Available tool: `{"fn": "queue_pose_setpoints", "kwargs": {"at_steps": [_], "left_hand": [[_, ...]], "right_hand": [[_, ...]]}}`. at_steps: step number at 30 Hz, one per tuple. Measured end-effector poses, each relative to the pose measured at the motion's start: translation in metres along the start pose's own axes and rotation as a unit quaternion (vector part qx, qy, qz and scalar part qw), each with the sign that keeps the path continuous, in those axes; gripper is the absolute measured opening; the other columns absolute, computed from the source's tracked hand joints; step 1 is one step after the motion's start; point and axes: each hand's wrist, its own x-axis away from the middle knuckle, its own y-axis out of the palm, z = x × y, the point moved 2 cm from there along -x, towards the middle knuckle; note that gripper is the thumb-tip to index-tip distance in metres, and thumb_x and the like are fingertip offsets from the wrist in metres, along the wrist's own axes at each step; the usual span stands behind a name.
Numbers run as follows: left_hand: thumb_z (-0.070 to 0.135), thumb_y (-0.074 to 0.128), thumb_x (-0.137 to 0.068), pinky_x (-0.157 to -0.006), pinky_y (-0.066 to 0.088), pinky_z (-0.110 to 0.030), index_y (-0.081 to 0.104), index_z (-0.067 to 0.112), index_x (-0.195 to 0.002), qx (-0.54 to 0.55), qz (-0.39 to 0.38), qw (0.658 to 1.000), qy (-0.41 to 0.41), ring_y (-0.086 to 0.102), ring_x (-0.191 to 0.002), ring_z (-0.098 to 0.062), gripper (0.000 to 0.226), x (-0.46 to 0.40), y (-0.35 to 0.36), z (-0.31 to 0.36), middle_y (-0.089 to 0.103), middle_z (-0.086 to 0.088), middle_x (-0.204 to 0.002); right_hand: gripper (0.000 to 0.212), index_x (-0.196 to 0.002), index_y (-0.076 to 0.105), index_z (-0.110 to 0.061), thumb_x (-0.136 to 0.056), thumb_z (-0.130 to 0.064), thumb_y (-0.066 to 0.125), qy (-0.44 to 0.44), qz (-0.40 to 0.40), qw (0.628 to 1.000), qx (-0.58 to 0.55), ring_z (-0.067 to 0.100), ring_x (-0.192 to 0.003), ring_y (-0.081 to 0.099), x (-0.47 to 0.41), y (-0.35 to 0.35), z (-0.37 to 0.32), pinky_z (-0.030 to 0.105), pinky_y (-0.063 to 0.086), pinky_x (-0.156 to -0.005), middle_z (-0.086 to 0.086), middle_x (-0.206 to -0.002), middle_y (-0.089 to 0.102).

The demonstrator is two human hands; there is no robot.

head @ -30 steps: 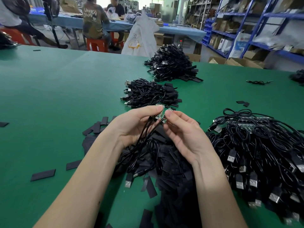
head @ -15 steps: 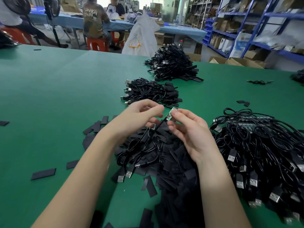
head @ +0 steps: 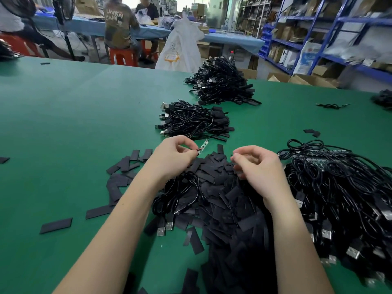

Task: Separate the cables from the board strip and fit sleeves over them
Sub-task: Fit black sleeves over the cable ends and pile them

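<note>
Separated now, the two hands that met half a second ago over one small circuit board work apart above the heap of flat black sleeve pieces (head: 220,187) on the green felt table (head: 63,124); the left hand (head: 171,158) pinches a thin black cable at the joint of its small green board tip (head: 204,145), which juts past the fingers toward the far side of the heap; that cable (head: 180,194) loops back across the heap's left flank to a pair of silver USB plugs (head: 165,227) at the heap's near-left edge; the right hand (head: 258,166), fingers curled over the heap's far-right side, appears to nip something dark at its fingertips, though whether that is a sleeve or a second cable end is too small to tell; judging from the split, one cable looks freed from its strip and ready for sleeving, with a sleeve pick the likely step in hand; right of the heap lies a large tangle of unsorted black USB cables (head: 339,198), its board strip (head: 318,164) only partly visible among the wires; beyond the heap sit two piles of black cables (head: 193,119), seemingly finished; the near edge of the heap is cut off by the frame; seated workers (head: 118,26) fill the background.
</note>
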Motion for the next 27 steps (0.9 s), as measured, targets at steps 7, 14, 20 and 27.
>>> {"fn": "queue_pose_setpoints", "kwargs": {"at_steps": [7,14,20,27], "left_hand": [[0.021,0.065,-0.092,-0.052,0.04,-0.016,0.071,0.026,-0.088,-0.01,0.003,1.0,0.005,0.049,-0.049,-0.005,0.008,-0.001,0.002,-0.006,0.057,0.013,-0.059],[0.019,0.067,-0.089,-0.063,0.044,-0.023,0.072,0.026,-0.083,-0.013,0.01,1.0,0.01,0.054,-0.06,-0.01,0.01,-0.001,0.002,-0.005,0.059,0.012,-0.064],[0.017,0.068,-0.087,-0.073,0.05,-0.03,0.072,0.026,-0.082,-0.013,-0.004,1.0,0.014,0.056,-0.064,-0.013,0.011,0.0,0.004,-0.003,0.06,0.01,-0.069],[0.016,0.067,-0.088,-0.068,0.046,-0.027,0.071,0.026,-0.081,-0.02,-0.015,1.0,0.018,0.054,-0.062,-0.013,0.013,0.001,0.006,-0.002,0.058,0.009,-0.067]], "right_hand": [[0.033,-0.126,0.064,-0.033,-0.097,-0.021,0.053,-0.07,-0.047,0.946,0.314,0.016,-0.071,0.064,-0.022,0.024,-0.019,0.03,0.053,-0.074,-0.002,-0.116,0.07],[0.036,-0.134,0.061,-0.024,-0.102,-0.023,0.044,-0.016,-0.159,0.891,0.425,0.032,-0.12,0.057,-0.027,0.05,-0.012,0.039,0.05,-0.094,0.007,-0.134,0.063],[0.016,-0.101,0.071,-0.035,-0.087,-0.028,0.07,-0.031,-0.071,0.925,0.373,0.022,-0.099,0.063,0.0,0.037,-0.009,0.029,0.047,-0.076,-0.007,-0.1,0.07],[0.037,-0.108,0.064,-0.038,-0.078,-0.016,0.065,-0.016,-0.11,0.938,0.329,0.016,-0.091,0.062,0.0,0.036,-0.016,0.032,0.052,-0.081,-0.012,-0.091,0.065]]}}
